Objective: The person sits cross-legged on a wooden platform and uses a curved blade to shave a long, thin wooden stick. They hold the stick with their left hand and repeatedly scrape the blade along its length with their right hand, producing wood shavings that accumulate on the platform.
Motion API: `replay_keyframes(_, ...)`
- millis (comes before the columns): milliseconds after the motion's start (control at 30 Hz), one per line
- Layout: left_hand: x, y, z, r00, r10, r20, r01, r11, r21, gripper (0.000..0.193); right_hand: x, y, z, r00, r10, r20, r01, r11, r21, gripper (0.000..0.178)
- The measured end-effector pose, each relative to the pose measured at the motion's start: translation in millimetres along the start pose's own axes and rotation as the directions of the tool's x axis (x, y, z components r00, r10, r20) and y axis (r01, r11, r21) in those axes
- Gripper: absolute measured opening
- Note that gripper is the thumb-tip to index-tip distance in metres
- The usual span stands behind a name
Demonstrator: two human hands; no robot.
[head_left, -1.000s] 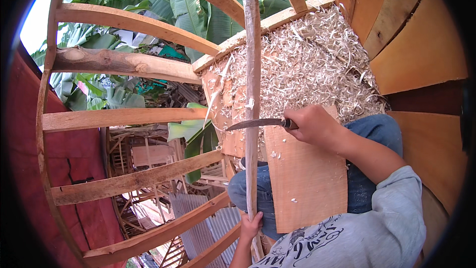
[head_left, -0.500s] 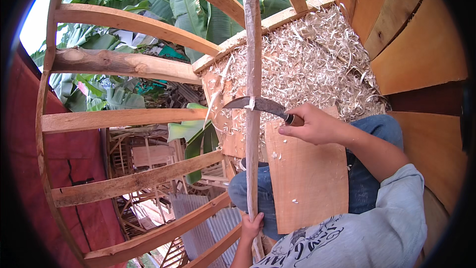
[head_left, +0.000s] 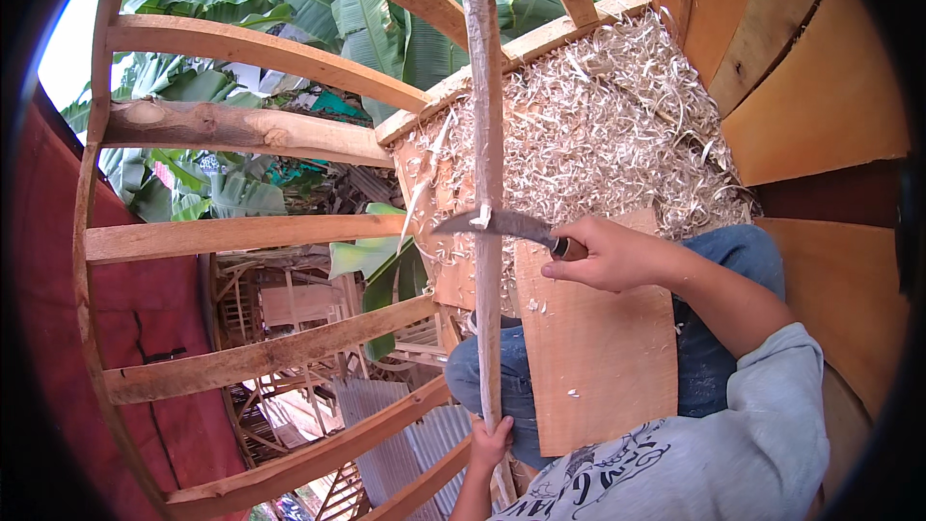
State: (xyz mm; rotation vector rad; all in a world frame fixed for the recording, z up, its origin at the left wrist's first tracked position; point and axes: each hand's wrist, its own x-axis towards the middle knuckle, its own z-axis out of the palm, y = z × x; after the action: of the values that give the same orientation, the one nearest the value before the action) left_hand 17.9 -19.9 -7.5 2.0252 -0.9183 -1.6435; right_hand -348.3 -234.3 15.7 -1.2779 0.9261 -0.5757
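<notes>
Knife [head_left: 519, 224] in right fingers [head_left: 579, 272], across wooden pole [head_left: 489, 265] in left fingers [head_left: 495, 435]

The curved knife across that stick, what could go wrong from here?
The curved knife could slip down the stick toward the left grip, which holds the stick lower down. It might also nick the left knee, close beside the stick. Only the right grip holds the knife, so it might twist.

my right forearm [head_left: 719, 291] slants leftward in front of me, my right hand [head_left: 600, 253] curled closed; my left hand [head_left: 491, 438] grips too, nearer to me.
</notes>
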Motion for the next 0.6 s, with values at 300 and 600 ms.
replay_keyframes(300, 0, 4, 1, 1.000, 0.013, 0.001, -0.013, 1.000, 0.004, 0.033, 3, 17, 9, 0.997, -0.064, -0.052, 0.065, 0.997, 0.033, 0.027)
replay_keyframes(600, -1, 6, 5, 1.000, 0.013, 0.021, -0.013, 1.000, -0.002, 0.034, 10, 19, 17, 0.861, -0.252, -0.441, 0.254, 0.965, -0.056, 0.026)
